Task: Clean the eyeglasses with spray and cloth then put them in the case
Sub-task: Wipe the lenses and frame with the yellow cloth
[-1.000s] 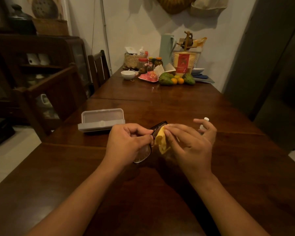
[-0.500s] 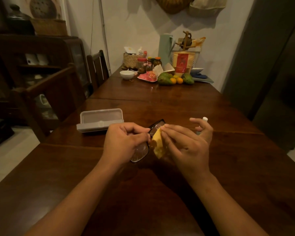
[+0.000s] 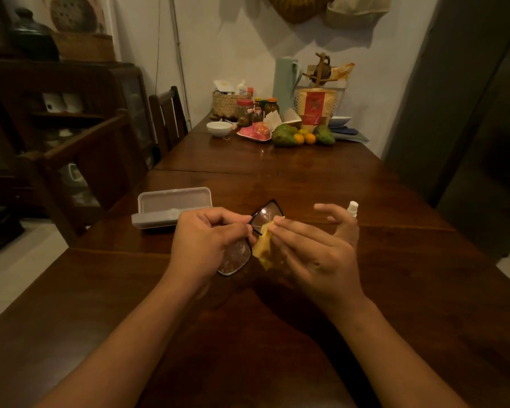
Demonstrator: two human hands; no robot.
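Black-framed eyeglasses (image 3: 264, 214) are held above the dark wooden table (image 3: 306, 184), tilted with one lens far and one near. My left hand (image 3: 206, 248) grips them at the bridge. My right hand (image 3: 315, 251) pinches a yellow cloth (image 3: 262, 245) against the far lens, with its outer fingers spread. A grey glasses case (image 3: 171, 206) lies open on the table, to the left of my hands. The white top of a small spray bottle (image 3: 352, 208) shows just behind my right hand; its body is hidden.
At the far end of the table stand a white bowl (image 3: 219, 128), a woven basket (image 3: 228, 103), jars, a pink plate, green and orange fruit (image 3: 301, 136), and a pale green flask (image 3: 286, 83). Wooden chairs (image 3: 168, 119) line the left side. A dark cabinet stands at the left.
My right hand has rubbed the cloth along the far lens, and the glasses have tilted slightly. The case and the spray bottle have stayed where they were.
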